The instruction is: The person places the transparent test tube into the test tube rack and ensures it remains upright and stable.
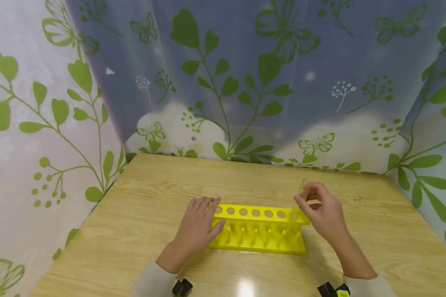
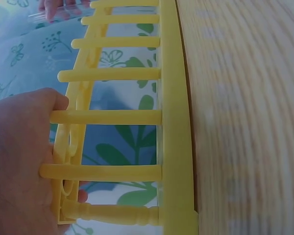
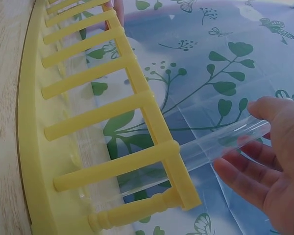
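Observation:
A yellow test tube rack [image 1: 260,248] stands upright on the table, with a row of round holes along its top rail and a row of pegs below. My left hand [image 1: 197,226] grips the left end of that top rail, thumb at the front and fingers over the top. At the opposite end, my right hand [image 1: 326,212] pinches a clear test tube [image 3: 210,144] near its upper end between thumb and fingers. In the right wrist view the tube passes down through the end hole, its lower part reaching toward the rack's base.
The wooden table [image 1: 163,181] carries the rack near its middle. Behind the table hangs a leaf-and-butterfly patterned cloth [image 1: 241,103], and similar cloth walls flank both sides.

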`<action>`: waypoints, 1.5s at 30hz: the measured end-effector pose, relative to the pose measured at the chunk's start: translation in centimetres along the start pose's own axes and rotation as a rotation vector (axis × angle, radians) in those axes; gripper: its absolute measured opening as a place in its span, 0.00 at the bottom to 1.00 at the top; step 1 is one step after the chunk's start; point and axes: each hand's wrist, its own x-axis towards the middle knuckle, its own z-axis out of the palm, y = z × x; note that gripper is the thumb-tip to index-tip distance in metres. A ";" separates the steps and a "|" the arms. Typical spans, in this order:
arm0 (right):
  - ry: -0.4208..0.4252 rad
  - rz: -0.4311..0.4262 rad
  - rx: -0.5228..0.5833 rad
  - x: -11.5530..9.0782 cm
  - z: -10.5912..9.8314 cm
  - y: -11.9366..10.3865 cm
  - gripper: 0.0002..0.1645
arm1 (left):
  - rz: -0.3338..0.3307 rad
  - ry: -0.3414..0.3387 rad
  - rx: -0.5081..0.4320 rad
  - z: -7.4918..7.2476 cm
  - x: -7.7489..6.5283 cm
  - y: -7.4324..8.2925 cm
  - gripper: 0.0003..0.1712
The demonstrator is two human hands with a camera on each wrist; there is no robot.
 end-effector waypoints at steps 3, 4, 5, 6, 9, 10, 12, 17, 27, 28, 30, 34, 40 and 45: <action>-0.016 0.000 0.005 0.0 0.0 0.1 0.13 | -0.005 -0.002 -0.005 0.0 -0.2 0.0 0.34; -0.019 0.001 0.001 0.0 0.0 0.0 0.12 | -0.006 -0.001 -0.005 0.0 -0.2 0.1 0.34; -0.022 0.003 0.003 0.1 -0.1 0.0 0.12 | -0.007 0.003 -0.008 0.0 -0.2 0.1 0.34; -0.026 0.002 0.001 0.2 -0.2 -0.1 0.12 | -0.007 0.009 -0.012 -0.1 -0.1 0.2 0.33; -0.045 0.010 -0.009 0.3 -0.3 -0.1 0.11 | -0.003 0.019 -0.014 -0.1 0.0 0.3 0.33; -0.051 0.012 -0.007 0.2 -0.3 -0.1 0.11 | -0.003 0.020 -0.013 -0.2 0.0 0.4 0.33; -0.061 0.015 -0.007 0.1 -0.3 0.1 0.11 | -0.007 0.013 -0.009 -0.2 -0.1 0.4 0.33; -0.076 0.025 -0.015 -0.2 -0.2 0.5 0.12 | -0.002 -0.004 0.009 0.1 0.0 0.6 0.34; -0.144 0.030 0.014 0.0 -0.1 0.5 0.12 | -0.017 -0.014 0.011 0.2 -0.1 0.5 0.34; -0.149 0.025 0.014 0.1 -0.1 0.5 0.12 | -0.018 -0.016 0.017 0.2 -0.1 0.4 0.34; -0.162 0.014 0.013 0.3 0.0 0.6 0.13 | -0.020 -0.019 0.023 0.1 -0.1 0.3 0.34; -0.202 0.013 0.016 0.6 -0.1 1.0 0.15 | -0.023 -0.025 0.016 -0.1 0.0 0.4 0.35; -0.256 0.054 0.026 0.6 -0.7 1.2 0.22 | -0.035 -0.050 -0.068 -0.7 0.2 0.6 0.35; -0.273 0.077 0.031 0.5 -1.3 1.3 0.35 | -0.049 -0.062 -0.088 -1.1 0.6 0.8 0.35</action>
